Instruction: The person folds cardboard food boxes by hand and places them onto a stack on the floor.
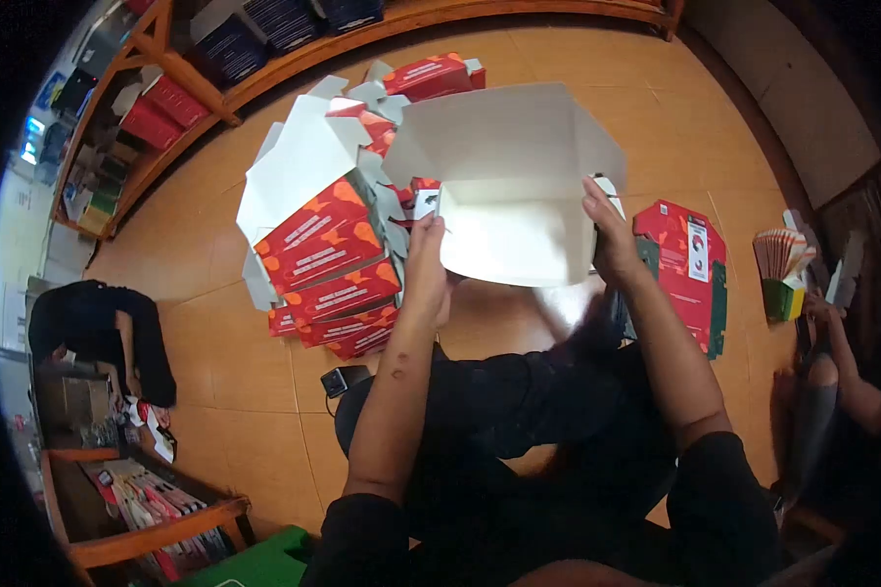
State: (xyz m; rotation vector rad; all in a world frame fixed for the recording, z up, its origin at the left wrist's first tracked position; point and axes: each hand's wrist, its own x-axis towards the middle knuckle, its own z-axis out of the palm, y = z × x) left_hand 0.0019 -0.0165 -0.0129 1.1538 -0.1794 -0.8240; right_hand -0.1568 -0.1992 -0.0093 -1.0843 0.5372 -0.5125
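Note:
I hold an unfolded carton box (519, 230) in front of me, its white inside facing up and its tall white flap standing at the far side. My left hand (427, 259) grips the box's left edge, with fingers partly behind the wall. At the right edge, my right hand (612, 233) is closed on the side wall, the thumb pointing up. Left of the box, close to my left hand, leans a stack of red printed boxes (333, 235) with white flaps open. Beyond my right hand lies a flat red carton sheet (683, 279) with dark green edges.
More red boxes (429, 76) lie on the tiled floor (235, 391) at the back. Wooden shelves (519, 12) line the far and left sides. One person (103, 333) bends over at left; another person's arm (842, 352) is at right, near a green-and-yellow box (783, 299).

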